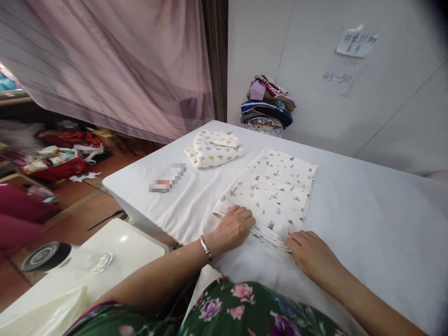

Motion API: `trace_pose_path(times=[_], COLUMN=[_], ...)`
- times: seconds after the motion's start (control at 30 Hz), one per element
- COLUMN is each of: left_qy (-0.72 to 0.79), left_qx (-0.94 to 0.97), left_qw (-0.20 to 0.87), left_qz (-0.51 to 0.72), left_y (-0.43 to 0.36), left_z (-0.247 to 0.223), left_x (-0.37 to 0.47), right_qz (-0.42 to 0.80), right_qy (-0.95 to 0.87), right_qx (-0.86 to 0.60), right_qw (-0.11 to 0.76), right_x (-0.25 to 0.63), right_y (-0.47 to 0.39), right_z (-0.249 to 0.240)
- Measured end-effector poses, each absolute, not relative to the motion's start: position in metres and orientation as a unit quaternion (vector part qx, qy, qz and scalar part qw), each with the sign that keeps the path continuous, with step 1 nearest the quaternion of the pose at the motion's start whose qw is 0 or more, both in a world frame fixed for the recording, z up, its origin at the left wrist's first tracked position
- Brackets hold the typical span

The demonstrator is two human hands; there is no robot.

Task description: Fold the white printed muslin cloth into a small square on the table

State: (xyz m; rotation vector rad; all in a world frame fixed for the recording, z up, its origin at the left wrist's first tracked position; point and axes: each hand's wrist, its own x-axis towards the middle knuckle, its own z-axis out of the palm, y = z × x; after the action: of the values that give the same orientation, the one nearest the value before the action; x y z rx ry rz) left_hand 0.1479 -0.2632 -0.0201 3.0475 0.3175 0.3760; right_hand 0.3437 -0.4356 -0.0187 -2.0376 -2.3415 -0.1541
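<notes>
Squaring the folded, plant-print white cloth (271, 186) neatly on the white tabletop (364, 214) likely calls for even, gentle tension between the curled left hand (237, 227) gripping its layered near edge and the right hand (310, 252) gripping its near-right corner.

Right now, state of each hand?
Left hand: curled at near edge of flat printed cloth; grip can't be told.
Right hand: curled at its near right corner; grip can't be told.

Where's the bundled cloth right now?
In the head view, the bundled cloth lies left of centre, near the far corner of the table, just left of the flat cloth.
</notes>
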Motion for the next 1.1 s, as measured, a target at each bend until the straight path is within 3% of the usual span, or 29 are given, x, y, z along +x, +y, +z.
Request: trace_pose_path(times=[0.3, 0.57, 0.93, 1.1], left_qy=[0.117, 0.131, 0.133, 0.124], left_qx=[0.985, 0.983, 0.966, 0.968], left_qw=[0.008, 0.018, 0.167, 0.167], left_qz=[0.128, 0.128, 0.149, 0.137], left_y=[-0.268, -0.263, -0.254, -0.249], left_z=[-0.025, -0.029, -0.014, -0.011], left_x=[0.145, 0.143, 0.125, 0.127], right_qz=[-0.069, -0.082, -0.040, -0.043], right_qy=[-0.712, -0.741, -0.756, -0.756], right_qx=[-0.698, -0.667, -0.654, -0.653], right_qw=[-0.037, -0.019, 0.010, 0.026], right_x=[0.322, 0.310, 0.317, 0.317], right_y=[-0.420, -0.409, -0.410, -0.409], right_z=[-0.018, -0.026, -0.024, -0.025])
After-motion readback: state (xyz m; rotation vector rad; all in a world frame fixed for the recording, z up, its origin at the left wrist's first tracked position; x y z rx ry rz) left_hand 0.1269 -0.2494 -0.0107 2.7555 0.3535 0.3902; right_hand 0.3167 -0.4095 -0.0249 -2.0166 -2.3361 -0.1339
